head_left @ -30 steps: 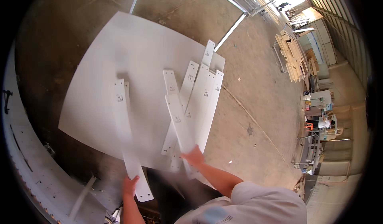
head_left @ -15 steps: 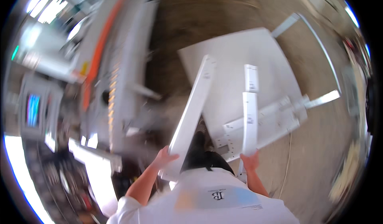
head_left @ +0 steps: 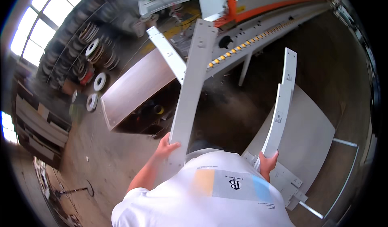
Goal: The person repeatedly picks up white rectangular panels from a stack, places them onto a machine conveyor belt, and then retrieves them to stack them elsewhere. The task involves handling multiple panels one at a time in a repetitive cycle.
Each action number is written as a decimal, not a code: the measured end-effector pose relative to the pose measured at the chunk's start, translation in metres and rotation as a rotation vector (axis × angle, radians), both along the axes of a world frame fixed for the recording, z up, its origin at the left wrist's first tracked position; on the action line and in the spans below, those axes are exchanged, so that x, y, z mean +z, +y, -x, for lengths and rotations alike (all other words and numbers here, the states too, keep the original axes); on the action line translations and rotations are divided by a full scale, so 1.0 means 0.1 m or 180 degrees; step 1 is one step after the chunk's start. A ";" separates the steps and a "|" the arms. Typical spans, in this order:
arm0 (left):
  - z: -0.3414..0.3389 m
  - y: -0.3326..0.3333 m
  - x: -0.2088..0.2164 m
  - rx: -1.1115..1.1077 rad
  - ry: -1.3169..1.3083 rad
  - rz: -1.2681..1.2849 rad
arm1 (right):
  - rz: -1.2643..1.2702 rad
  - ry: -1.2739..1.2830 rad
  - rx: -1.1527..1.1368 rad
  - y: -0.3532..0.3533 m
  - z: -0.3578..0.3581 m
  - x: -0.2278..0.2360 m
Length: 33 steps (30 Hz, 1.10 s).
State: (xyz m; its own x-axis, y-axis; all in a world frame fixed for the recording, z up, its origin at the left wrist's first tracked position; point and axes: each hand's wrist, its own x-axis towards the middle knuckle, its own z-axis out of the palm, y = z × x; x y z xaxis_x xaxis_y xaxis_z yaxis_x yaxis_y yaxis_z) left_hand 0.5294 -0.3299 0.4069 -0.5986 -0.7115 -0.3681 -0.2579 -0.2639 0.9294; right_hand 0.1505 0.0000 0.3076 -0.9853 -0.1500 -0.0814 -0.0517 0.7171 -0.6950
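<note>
My left hand is closed round the near end of a long, wide white board with small holes at its ends. The board slants up and away from me, its far end by the edge of the long machine. Gripped in my right hand is the near end of a narrow white board. A second narrow white board overlaps it and sticks out farther; I cannot tell how far down it runs. Small labels show on the boards. Fingers under the boards are partly hidden.
A long machine with an orange stripe and yellow rollers crosses ahead. Left of it are a brown-topped box-like stand and another white strip. A large pale panel with boards and a metal frame lie right. Round reels stand far left.
My view has swung left, so the machine now crosses ahead and the pale panel sits lower right. Both hands keep hold of their boards, which have turned with me.
</note>
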 end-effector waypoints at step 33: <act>0.82 -2.43 -0.99 0.1236 0.0315 0.1540 | -0.0719 0.0292 0.2712 -4.71 -1.72 1.52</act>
State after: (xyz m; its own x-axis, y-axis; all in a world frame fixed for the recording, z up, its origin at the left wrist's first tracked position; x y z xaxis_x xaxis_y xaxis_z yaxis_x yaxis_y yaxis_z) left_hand 0.4473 -0.5731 0.3079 -0.2779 -0.9560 0.0939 -0.1344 0.1355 0.9816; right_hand 0.3224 -0.4708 0.4599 -0.5501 -0.8258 -0.1241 -0.6794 0.5290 -0.5085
